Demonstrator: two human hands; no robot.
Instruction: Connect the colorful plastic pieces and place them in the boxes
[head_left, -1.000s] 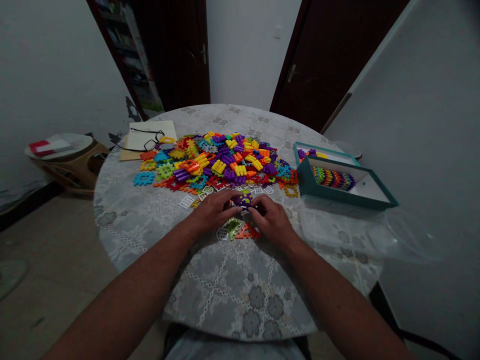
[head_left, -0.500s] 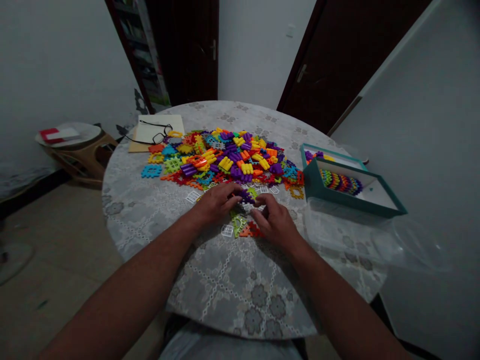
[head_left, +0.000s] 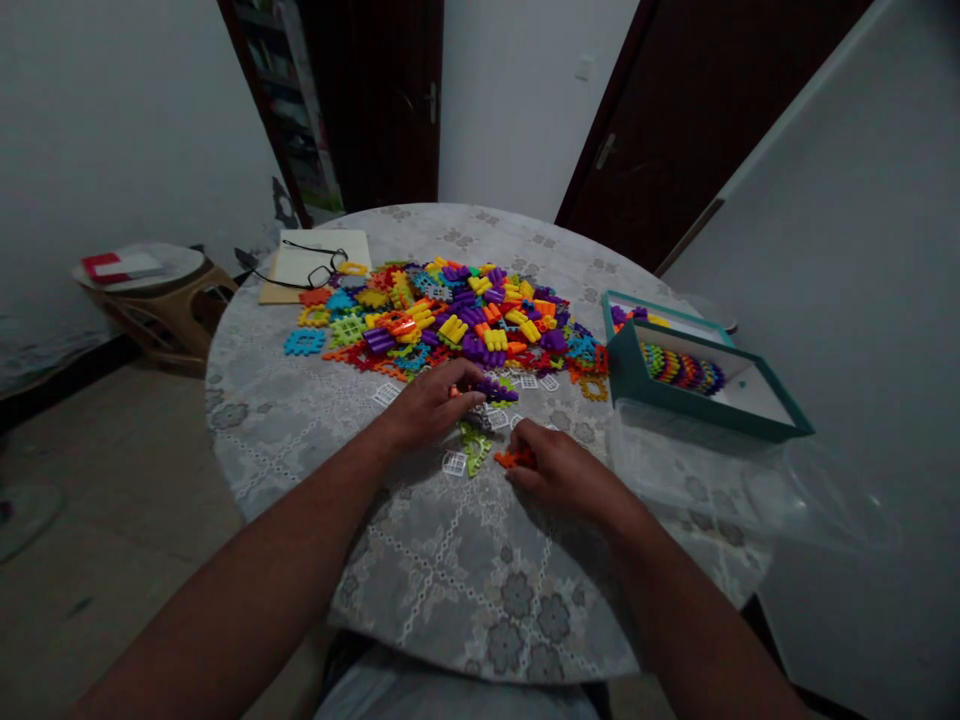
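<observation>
One piece (head_left: 497, 391) is purple; another piece (head_left: 511, 460) seems orange.

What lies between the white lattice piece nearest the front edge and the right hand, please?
The head view shows a light green piece, then the orange piece the right hand holds.

A grey, floral-patterned cloth covers the round tabletop (head_left: 420, 600). Toward its far left, black-framed glasses (head_left: 328, 268) rest partly on a pale pad (head_left: 296, 264). On the right side sits an open teal box (head_left: 697, 410) with a row of rainbow-coloured rings (head_left: 681, 368) inside; a shallower teal-rimmed tray (head_left: 716, 329) lies just behind it, and clear plastic packaging (head_left: 675, 470) in front. Left of the tabletop, a wooden stool (head_left: 154, 325) bears a red-and-white item (head_left: 124, 264). Beyond stand filled shelves (head_left: 281, 100), two dark doors (head_left: 367, 100) and a wall switch (head_left: 584, 68).
</observation>
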